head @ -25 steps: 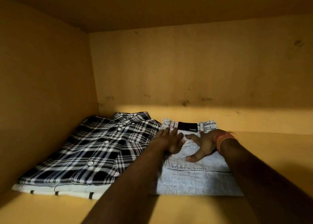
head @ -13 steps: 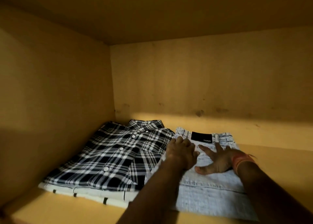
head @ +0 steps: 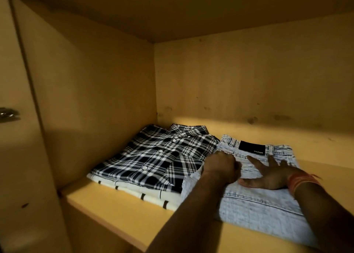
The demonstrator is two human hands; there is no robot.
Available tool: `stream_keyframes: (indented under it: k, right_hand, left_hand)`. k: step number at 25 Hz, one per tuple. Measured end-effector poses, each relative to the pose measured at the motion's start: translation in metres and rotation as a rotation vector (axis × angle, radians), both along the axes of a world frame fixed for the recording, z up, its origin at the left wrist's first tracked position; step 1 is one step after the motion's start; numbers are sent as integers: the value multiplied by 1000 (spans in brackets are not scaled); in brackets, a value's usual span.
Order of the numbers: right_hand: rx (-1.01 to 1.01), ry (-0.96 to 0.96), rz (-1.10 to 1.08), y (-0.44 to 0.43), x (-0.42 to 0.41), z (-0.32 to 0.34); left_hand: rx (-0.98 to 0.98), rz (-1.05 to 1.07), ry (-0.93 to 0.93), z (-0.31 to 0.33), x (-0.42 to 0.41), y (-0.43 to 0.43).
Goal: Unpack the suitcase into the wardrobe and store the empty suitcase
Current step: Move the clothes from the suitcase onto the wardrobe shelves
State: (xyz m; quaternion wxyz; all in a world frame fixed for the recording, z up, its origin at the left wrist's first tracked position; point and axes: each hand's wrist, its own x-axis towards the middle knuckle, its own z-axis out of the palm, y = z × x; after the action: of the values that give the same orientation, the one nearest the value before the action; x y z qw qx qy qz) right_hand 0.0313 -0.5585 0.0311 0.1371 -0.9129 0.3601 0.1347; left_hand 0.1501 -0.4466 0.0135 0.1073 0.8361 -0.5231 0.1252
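Note:
Folded pale blue jeans with a black waist label lie on the yellow wardrobe shelf. My left hand rests on the jeans' left part with its fingers curled under. My right hand, with orange threads at the wrist, lies flat on the jeans with the fingers spread. A folded black-and-white plaid shirt lies to the left of the jeans, on top of a folded white garment with dark marks. No suitcase is in view.
The compartment is closed in by a left side wall, a back wall and a shelf above. A wardrobe panel with a metal fitting stands at far left. Bare shelf shows in front of the clothes and right of the jeans.
The view has shifted left and pulled back, so more of the left wall and front shelf edge shows. My left hand's fingers have curled. Both hands stay on the jeans.

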Motion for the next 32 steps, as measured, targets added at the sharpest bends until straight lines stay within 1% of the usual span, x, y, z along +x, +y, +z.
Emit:
stream_keyframes:
  k: [3,5,8,9,10,12,13,14,16,19,21,23,26,29,32]
  right_hand:
    - [11,-71,-6,9,-5,-2]
    - [-18,-111,9,18,-11,-3]
    - [-146,-186,24,39,-12,3]
    - [-168,-267,55,52,-11,5]
    - [-147,-398,99,67,-8,5]
    - [-27,-682,200,109,1,-1]
    - [13,-764,250,130,5,-2]
    - [29,-789,301,156,10,-6]
    - [-14,-825,373,204,22,-17]
    - [-124,-898,435,271,36,-35]
    - [-125,-965,499,323,37,-53]
    - [-120,-950,575,377,33,-71]
    - [-26,-869,689,448,28,-93]
    - [47,-843,849,526,16,-115]
    - [92,-761,1021,599,-2,-144]
  left_hand:
    - [-16,86,-121,7,-11,27]
    - [31,105,-123,13,-16,57]
    - [93,93,-70,15,-20,106]
    - [79,97,-53,14,-20,122]
    - [50,96,-39,12,-21,137]
    - [-1,112,-29,10,-26,174]
    - [-1,132,-47,10,-30,189]
    - [11,170,-64,8,-35,212]
    - [-20,264,-76,3,-40,264]
    - [-56,452,43,-22,-49,355]
    - [-44,630,112,-45,-64,422]
    - [-48,783,144,-65,-85,485]
    - [-86,947,162,-91,-120,564]
    - [-149,1134,218,-119,-162,639]
    - [-197,1328,244,-145,-209,701]
